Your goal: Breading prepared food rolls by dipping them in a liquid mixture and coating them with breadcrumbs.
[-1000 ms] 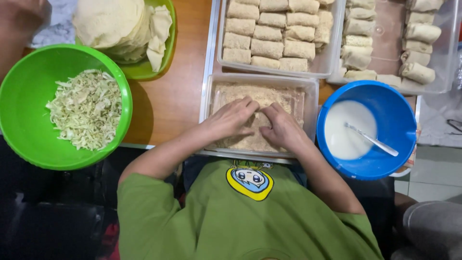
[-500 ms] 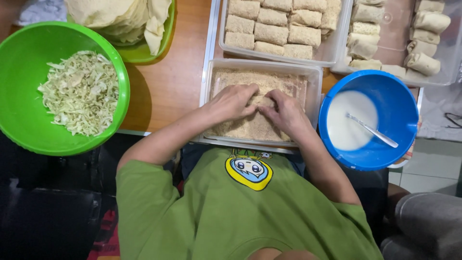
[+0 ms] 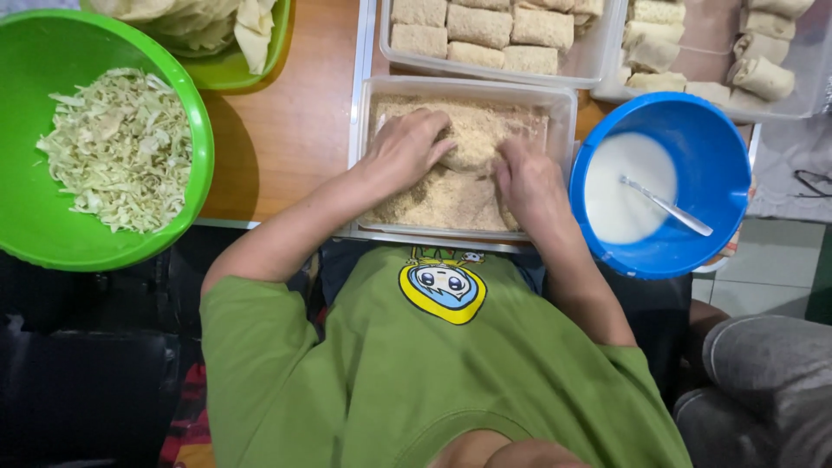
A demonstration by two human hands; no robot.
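My left hand (image 3: 403,152) and my right hand (image 3: 529,178) are both inside a clear rectangular tray (image 3: 468,85) of breadcrumbs. Between them lies a crumb-covered roll (image 3: 475,139). The fingers of each hand curl against one end of it. Both palms face down and rest on the crumbs. My forearms reach in from the green-shirted body at the bottom of the view.
A blue bowl (image 3: 719,173) of white batter with a spoon (image 3: 667,206) stands right of the tray. A green bowl (image 3: 35,52) of shredded cabbage is at the left. Behind are trays of crumbed rolls (image 3: 485,26), plain rolls (image 3: 763,74) and a green plate of wrappers (image 3: 199,22).
My hands, close together over the crumbs a second ago, have spread apart to the two ends of the roll. The view has shifted slightly.
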